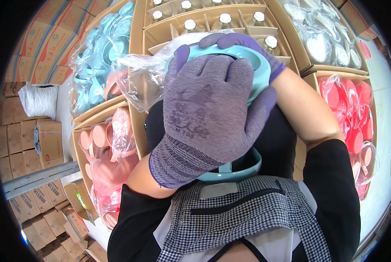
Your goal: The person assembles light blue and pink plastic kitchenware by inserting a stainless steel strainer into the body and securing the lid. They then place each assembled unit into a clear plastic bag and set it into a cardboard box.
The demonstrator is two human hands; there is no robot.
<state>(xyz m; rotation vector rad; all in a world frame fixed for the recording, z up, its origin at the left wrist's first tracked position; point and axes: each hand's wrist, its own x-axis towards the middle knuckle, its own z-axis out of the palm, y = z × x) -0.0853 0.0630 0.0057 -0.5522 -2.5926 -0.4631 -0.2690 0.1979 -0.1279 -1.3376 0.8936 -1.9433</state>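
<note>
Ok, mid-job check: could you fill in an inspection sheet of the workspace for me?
Surface: no tabletop seen; the hands are above the lap, among open brown cardboard boxes.
Job's things: light-blue plastic piece with rounded openings under the hands; teal plastic loop at the lap, any join hidden.
Clutter: crumpled clear plastic wrap; bagged light-blue, pink and red plastic parts; transparent bottles with pale caps.
Hands: both in grey-purple knit gloves; left hand covers the piece, grip hidden; right hand at its far edge.
Cables: nothing seen.
Surroundings: stacked brown cartons, white sack, grey metal beam.
</note>
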